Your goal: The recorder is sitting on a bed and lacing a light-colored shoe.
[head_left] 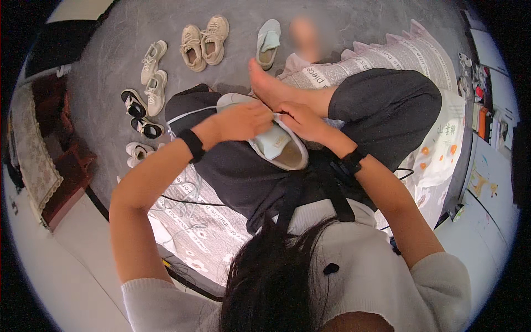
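A pale sneaker [300, 152] with a light mint tongue [272, 142] lies across my lap, its heel toward me. My left hand [243, 120] bends over its front part, the fingers drawn together near the eyelets; what they pinch is hidden. A white shoelace [191, 113] stretches out to the left from beside that hand, over my dark trouser leg. On the sneaker's right side, my right hand [301, 122] grips the upper edge by the opening, thumb on top. A similar sneaker without visible laces [267, 44] stands on the floor ahead.
Beige sneakers [203, 43], white sneakers [155, 77] and black-and-white shoes [141, 113] stand on the grey floor to the left. Loose white laces [191, 213] and a thin black cable [193, 202] lie on the printed mat [213, 243]. My bare foot [265, 83] is just beyond the sneaker.
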The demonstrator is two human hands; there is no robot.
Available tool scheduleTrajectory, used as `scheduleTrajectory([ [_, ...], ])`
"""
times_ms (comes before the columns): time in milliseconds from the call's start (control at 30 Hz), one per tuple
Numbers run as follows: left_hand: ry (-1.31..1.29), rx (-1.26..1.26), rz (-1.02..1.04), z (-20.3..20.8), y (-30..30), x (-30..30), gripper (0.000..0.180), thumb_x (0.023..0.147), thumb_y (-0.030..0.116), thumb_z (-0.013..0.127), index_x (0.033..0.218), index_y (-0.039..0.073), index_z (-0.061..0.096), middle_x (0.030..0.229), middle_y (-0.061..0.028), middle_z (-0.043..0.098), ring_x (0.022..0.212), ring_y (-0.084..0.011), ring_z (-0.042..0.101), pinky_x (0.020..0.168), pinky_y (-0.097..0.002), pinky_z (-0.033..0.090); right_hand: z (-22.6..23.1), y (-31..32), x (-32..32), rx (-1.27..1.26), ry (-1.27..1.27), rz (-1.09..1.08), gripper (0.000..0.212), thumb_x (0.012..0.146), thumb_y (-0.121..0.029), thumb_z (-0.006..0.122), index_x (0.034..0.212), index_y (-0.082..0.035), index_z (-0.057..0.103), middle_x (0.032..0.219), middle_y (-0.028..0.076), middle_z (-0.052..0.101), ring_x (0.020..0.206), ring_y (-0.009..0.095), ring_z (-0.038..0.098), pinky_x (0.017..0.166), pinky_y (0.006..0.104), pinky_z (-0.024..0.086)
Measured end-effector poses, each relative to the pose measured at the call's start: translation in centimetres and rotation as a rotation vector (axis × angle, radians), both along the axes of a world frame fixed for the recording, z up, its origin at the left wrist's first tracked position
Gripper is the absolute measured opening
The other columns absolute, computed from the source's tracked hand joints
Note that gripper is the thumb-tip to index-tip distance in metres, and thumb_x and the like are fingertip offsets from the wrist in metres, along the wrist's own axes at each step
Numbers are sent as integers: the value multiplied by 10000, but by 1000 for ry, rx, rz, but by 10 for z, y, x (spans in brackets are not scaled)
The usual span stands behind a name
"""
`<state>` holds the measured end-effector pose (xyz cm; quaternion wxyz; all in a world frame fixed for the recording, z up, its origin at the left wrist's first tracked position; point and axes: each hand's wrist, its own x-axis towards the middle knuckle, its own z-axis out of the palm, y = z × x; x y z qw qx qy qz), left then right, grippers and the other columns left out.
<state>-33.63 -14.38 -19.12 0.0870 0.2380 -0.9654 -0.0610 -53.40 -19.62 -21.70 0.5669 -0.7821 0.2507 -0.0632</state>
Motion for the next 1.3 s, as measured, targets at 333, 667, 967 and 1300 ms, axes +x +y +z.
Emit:
scheduleTrajectory([
  [333, 373, 119, 103, 65, 34, -105, 152, 593, 173, 492, 696, 63, 504, 671, -24, 390, 683, -163, 441, 664, -272, 372, 11, -7, -1, 218, 25, 9, 225, 763, -171, 522, 907, 1, 511, 831, 142, 556, 750, 248, 540, 682, 311, 416],
  [667, 805, 63, 73, 99, 23, -205, 92, 606, 175, 495, 593, 85, 481, 650, -19, 431, 640, -160, 430, 613, -265, 343, 55, -18, -9, 171, 196, 194, 167, 706, -158, 622, 708, -9, 545, 590, 30, 535, 553, 95, 483, 523, 235, 395],
  [967, 656, 248, 194, 115, 12, -173, 65, 659, 161, 511, 646, 98, 510, 694, -34, 485, 708, -192, 490, 649, -298, 379, 29, 17, -27, 32, 152, 328, 181, 728, -183, 517, 705, -9, 560, 648, 173, 557, 596, 300, 549, 579, 372, 413],
  [1300, 181, 315, 1219, 35, 35, -4, 204, 696, 129, 569, 889, 66, 553, 800, -111, 541, 789, -287, 519, 705, -366, 415, 85, 11, -39, 30, 135, 194, 196, 750, -175, 504, 649, -7, 495, 584, 162, 502, 553, 320, 508, 512, 383, 379],
])
